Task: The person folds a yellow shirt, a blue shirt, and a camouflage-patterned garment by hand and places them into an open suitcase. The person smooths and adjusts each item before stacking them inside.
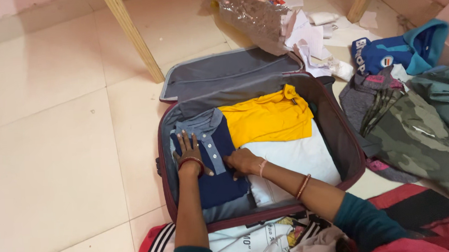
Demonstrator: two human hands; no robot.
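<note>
Navy polo shirt (pixel 214 165), folded, in open suitcase (pixel 348 149): pressed flat by left hand (pixel 189 153), fingers spread; right hand (pixel 242 161), fingers together, at its edge. Risk: folds likely rumpled against yellow shirt (pixel 265 119) if pushed sideways.

Folded navy polo shirt (pixel 214 163) (pale grey collar and placket), lying flat, packed into left side of open maroon suitcase (pixel 348 149).
</note>
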